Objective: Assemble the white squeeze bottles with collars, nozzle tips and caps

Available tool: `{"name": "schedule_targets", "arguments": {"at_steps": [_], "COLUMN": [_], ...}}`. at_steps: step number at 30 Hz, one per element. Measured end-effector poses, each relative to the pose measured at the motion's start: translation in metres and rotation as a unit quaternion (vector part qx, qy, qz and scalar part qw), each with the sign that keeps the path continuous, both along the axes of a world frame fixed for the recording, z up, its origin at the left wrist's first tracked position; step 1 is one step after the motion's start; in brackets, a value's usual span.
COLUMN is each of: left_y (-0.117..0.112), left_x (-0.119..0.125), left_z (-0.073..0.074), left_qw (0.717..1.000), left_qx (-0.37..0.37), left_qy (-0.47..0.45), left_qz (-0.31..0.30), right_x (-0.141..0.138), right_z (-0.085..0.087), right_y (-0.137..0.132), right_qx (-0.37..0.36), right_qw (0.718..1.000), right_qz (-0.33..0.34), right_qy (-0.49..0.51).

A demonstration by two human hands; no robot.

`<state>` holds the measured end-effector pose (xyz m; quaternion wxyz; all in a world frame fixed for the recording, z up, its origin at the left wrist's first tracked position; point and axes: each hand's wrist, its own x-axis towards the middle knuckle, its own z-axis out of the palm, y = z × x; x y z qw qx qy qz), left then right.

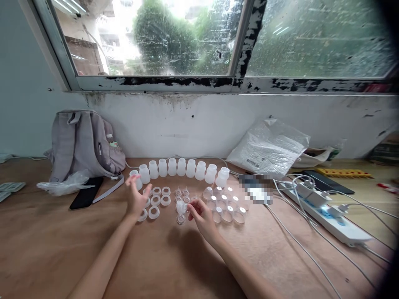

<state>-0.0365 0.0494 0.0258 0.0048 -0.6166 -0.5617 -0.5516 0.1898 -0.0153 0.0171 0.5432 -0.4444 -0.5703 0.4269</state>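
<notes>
My left hand [136, 201] is over the left end of a curved row of frosted white baby bottles [172, 167]. Its fingers are spread beside the leftmost bottle [134, 176], and contact is hard to tell. White screw rings [153, 212] lie just right of this hand, some partly hidden by it. My right hand [201, 214] has thumb and forefinger closed at the edge of a clear silicone bottle nipple [180, 207]. Around that nipple lie several others [181, 219] flat on the table. Clear dome caps [227, 215] stand in rows right of my right hand.
A grey backpack [89, 141], a crumpled plastic bag [67, 183] and a black flat item [86, 193] are at the left. To the right lie a blurred-out device [257, 193], a white power strip [330, 216] with cables, and a silvery bag [269, 145] against the wall.
</notes>
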Motion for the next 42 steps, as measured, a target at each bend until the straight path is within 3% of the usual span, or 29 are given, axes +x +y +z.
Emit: {"name": "schedule_targets", "arguments": {"at_steps": [3,6,8,12,17,19,21,23,26,32,42], "left_y": [0.031,0.048,0.054,0.056,0.036,0.019,-0.001,-0.019,-0.038,-0.047,-0.050], "left_x": [-0.035,-0.054,-0.057,-0.055,-0.044,-0.034,-0.020,-0.006,0.009,0.013,0.013], "left_z": [-0.003,-0.014,-0.021,-0.025,-0.013,-0.009,-0.007,-0.008,-0.015,-0.024,-0.021], "left_qw": [0.993,0.972,0.964,0.970,0.979,0.985,0.990,0.983,0.963,0.955,0.947], "left_qx": [-0.047,-0.187,-0.217,-0.198,-0.154,-0.143,-0.110,-0.057,-0.042,-0.043,-0.028], "left_qy": [0.006,0.046,0.068,0.076,0.049,0.048,0.079,0.128,0.176,0.176,0.180], "left_qz": [0.109,0.135,0.135,0.120,0.128,0.088,-0.037,-0.120,-0.201,-0.236,-0.264], "right_x": [0.001,0.000,-0.001,-0.001,-0.001,0.000,0.001,0.002,0.005,0.006,0.004], "right_z": [-0.002,-0.003,-0.004,-0.007,-0.003,0.000,0.001,0.000,-0.002,-0.002,-0.002], "right_y": [0.001,0.001,0.000,0.000,-0.001,-0.002,-0.002,-0.001,0.001,0.003,0.003], "right_qx": [0.003,0.005,0.008,0.014,0.019,0.025,0.032,0.036,0.035,0.031,0.002], "right_qw": [1.000,1.000,1.000,1.000,1.000,0.999,0.999,0.998,0.997,0.999,1.000], "right_qz": [-0.009,-0.009,-0.007,-0.005,-0.022,-0.029,-0.042,-0.056,-0.061,-0.032,-0.015], "right_qy": [-0.003,-0.006,-0.008,-0.009,-0.007,-0.003,0.004,0.015,0.029,0.014,0.028]}}
